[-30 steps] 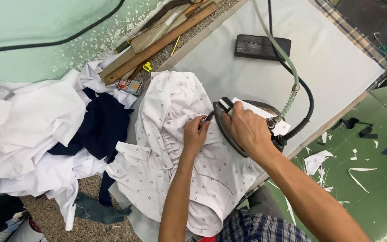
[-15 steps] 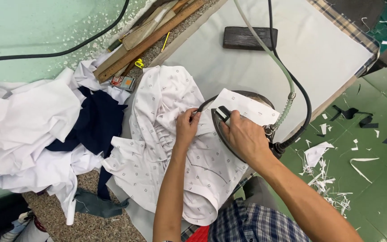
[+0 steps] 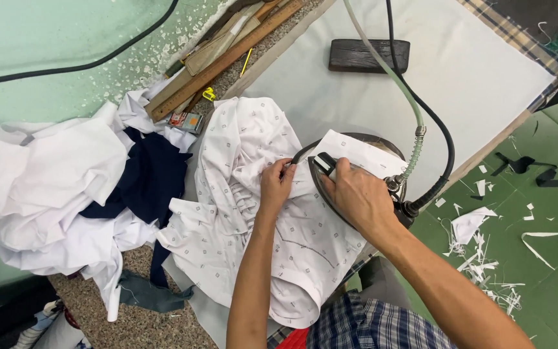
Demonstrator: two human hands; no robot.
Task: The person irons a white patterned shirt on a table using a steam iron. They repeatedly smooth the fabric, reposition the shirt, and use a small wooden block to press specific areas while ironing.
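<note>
A white garment with small grey dots (image 3: 247, 213) lies rumpled on the padded ironing table (image 3: 485, 77). My right hand (image 3: 356, 197) grips the handle of a steam iron (image 3: 330, 169) that sits on the cloth. A pale hose and a black cable run from the iron's back end (image 3: 414, 136). My left hand (image 3: 276, 184) pinches and holds down a fold of the garment just left of the iron's tip. A white paper or fabric piece (image 3: 356, 155) lies under the iron's far side.
A heap of white and navy clothes (image 3: 79, 187) lies to the left. Wooden rulers (image 3: 227, 55) and a small box sit near the wall. A dark block (image 3: 369, 55) rests on the table's far part. Scraps litter the green floor (image 3: 518, 245).
The iron and my right hand have shifted slightly left along the garment. My left hand stays at the fold beside the iron's tip.
</note>
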